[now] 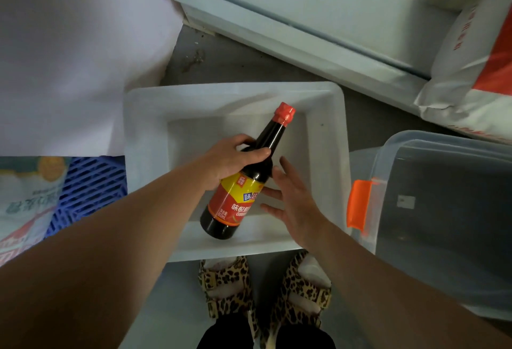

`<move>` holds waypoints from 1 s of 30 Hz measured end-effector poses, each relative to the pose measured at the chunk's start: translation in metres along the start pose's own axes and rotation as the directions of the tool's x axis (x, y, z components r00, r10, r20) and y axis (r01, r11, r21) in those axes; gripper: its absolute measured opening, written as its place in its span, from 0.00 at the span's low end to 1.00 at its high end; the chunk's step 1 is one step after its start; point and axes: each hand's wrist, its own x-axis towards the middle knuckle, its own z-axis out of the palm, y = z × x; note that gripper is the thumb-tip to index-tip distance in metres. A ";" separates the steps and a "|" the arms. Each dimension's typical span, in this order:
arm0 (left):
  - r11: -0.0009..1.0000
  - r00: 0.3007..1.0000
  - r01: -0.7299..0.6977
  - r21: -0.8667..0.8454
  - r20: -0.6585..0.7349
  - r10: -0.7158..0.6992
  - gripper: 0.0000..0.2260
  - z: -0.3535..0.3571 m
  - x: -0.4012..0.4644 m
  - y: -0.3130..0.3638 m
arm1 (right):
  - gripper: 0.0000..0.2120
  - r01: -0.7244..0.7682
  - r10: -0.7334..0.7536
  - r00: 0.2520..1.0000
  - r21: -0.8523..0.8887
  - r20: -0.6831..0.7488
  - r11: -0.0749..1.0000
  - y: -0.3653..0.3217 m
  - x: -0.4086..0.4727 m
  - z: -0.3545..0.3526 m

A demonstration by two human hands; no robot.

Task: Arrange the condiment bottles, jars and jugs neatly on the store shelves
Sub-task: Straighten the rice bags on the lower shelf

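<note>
We've got the dark sauce bottle [243, 174] tilted above the white tub [327, 132], left hand [232, 159] wrapped round its shoulder, right hand [293, 199] loose and flat just beside it. Red-yellow label is Chinese, partly turned away; "50mL" shows, first digits hidden

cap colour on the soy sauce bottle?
Red. The cap tops the dark soy sauce bottle gripped by the left hand; head view.

Bottle label [232, 204] text partly hidden; sacks cut off.
</note>
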 end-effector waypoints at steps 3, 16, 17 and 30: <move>1.000 0.999 0.002 -0.027 0.035 -0.001 0.23 -0.006 -0.029 0.013 | 0.26 -0.044 0.045 0.999 -0.040 0.028 0.998 -0.007 -0.034 0.003; 0.925 1.000 0.005 -0.380 0.016 0.002 0.29 0.009 -0.237 0.147 | 0.37 -0.032 0.065 0.984 -0.201 0.163 0.979 -0.115 -0.235 -0.006; 0.918 0.999 0.003 -0.397 0.037 0.013 0.29 0.013 -0.255 0.159 | 0.35 -0.032 0.068 0.984 -0.213 0.164 0.976 -0.128 -0.256 -0.010; 0.927 0.907 -0.201 -0.316 0.298 0.298 0.23 0.082 -0.490 0.374 | 0.31 0.228 -0.201 0.960 -0.128 0.197 0.965 -0.247 -0.542 -0.056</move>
